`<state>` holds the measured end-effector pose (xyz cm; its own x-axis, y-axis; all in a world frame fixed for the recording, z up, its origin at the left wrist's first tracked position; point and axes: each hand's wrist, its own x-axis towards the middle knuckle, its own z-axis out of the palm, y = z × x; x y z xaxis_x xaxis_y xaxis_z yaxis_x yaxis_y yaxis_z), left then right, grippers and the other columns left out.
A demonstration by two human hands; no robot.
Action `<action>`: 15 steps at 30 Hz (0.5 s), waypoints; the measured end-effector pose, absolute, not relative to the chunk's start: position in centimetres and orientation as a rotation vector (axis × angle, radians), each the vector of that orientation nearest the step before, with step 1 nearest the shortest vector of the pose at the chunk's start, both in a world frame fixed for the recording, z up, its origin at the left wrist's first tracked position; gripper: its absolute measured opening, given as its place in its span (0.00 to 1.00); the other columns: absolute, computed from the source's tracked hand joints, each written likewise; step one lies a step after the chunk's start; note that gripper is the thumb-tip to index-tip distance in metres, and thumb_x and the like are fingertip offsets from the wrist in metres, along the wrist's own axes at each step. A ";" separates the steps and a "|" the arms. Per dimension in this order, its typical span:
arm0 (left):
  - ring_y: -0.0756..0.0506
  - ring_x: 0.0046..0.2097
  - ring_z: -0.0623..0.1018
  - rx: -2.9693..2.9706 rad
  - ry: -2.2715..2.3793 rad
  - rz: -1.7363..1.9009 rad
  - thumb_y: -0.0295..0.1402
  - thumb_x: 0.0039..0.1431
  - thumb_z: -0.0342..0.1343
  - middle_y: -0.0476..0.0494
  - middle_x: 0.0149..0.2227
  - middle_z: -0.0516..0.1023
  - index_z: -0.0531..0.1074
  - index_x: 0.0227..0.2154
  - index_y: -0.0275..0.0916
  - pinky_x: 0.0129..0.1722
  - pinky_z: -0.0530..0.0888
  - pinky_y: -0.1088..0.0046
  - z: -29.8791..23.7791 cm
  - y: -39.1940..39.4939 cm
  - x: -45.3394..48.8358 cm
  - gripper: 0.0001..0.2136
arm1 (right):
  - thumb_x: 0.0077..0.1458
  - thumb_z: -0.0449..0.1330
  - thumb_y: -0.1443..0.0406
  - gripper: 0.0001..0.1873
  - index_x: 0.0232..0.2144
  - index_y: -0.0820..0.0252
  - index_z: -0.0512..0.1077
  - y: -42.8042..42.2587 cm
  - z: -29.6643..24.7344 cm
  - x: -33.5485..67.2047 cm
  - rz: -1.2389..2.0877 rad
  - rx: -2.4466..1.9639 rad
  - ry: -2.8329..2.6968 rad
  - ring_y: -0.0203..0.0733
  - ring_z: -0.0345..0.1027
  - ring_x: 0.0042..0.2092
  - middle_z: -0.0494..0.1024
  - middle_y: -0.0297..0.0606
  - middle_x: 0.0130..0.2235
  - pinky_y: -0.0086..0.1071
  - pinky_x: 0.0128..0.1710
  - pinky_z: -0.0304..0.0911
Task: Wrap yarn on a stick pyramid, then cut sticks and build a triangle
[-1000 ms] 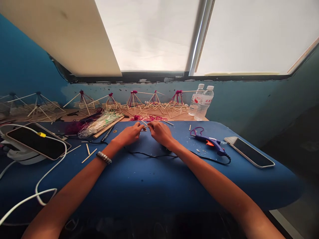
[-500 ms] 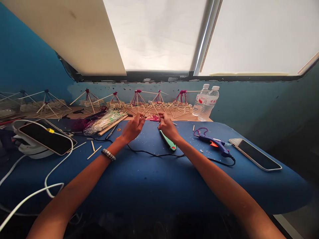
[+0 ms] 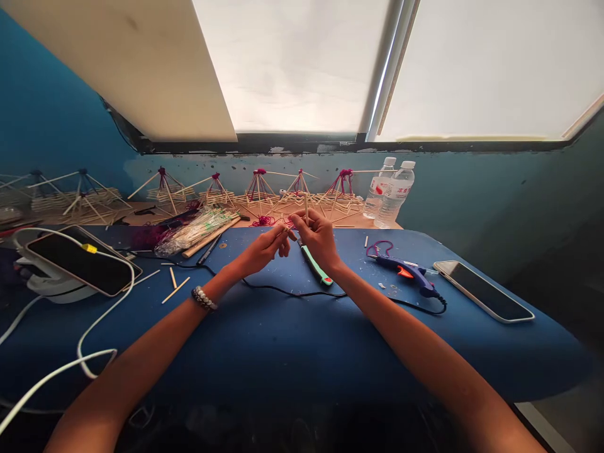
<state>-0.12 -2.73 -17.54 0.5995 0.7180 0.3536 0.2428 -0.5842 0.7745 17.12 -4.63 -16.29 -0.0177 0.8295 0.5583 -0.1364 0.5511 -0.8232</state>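
My right hand [image 3: 318, 239] is closed on a thin wooden stick [image 3: 306, 206], which stands nearly upright above the fingers. Close against it on the left, my left hand [image 3: 268, 248] pinches what looks like another pale stick at its fingertips; most of it is hidden by the fingers. The fingertips of both hands almost meet. Below my right hand lies a cutter with a mint-green handle [image 3: 317, 265], its front end partly covered. Pink yarn [image 3: 264, 221] rests just behind my hands.
Stick frames tied with purple yarn [image 3: 258, 185] line the back by the wall. Two water bottles [image 3: 395, 195] stand behind right. A blue glue gun [image 3: 410, 274] and phone [image 3: 484, 291] lie right. Bagged sticks [image 3: 198, 231], another phone [image 3: 83, 260] and white cable [image 3: 101, 314] are left.
My hands have come together, the left moving right and slightly down. The stick in my right hand has swung from slanted to nearly upright. The sticks slanting from my left hand no longer show.
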 end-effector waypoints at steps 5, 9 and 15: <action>0.49 0.34 0.76 2.081 0.738 0.958 0.56 0.72 0.45 0.45 0.33 0.78 0.69 0.42 0.39 0.31 0.71 0.75 -17.7 -2.7 0.2 0.23 | 0.50 0.69 0.40 0.27 0.31 0.56 0.72 -4.7 -16.1 17.2 0.954 -0.623 -1.305 0.31 0.56 0.25 0.66 0.27 0.24 0.27 0.23 0.58; 0.48 0.34 0.76 1.993 0.755 1.089 0.58 0.70 0.48 0.43 0.34 0.78 0.71 0.42 0.38 0.31 0.72 0.74 -17.5 -2.2 0.1 0.25 | 0.54 0.68 0.42 0.26 0.30 0.57 0.73 -4.2 -16.3 17.4 0.885 -0.631 -1.330 0.31 0.56 0.24 0.68 0.29 0.24 0.28 0.21 0.52; 0.50 0.31 0.69 1.934 0.955 1.515 0.54 0.71 0.50 0.47 0.31 0.69 0.78 0.40 0.38 0.31 0.71 0.76 -17.2 -1.3 -0.7 0.23 | 0.58 0.63 0.44 0.23 0.33 0.58 0.73 -3.2 -16.9 17.5 0.855 -0.697 -1.306 0.34 0.62 0.26 0.71 0.31 0.24 0.29 0.24 0.53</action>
<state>-0.71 -1.25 -17.19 0.1351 0.7768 0.6151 0.2198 -0.6289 0.7458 17.51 -3.25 -16.88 0.0510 0.8497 0.5247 -0.1409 0.5263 -0.8386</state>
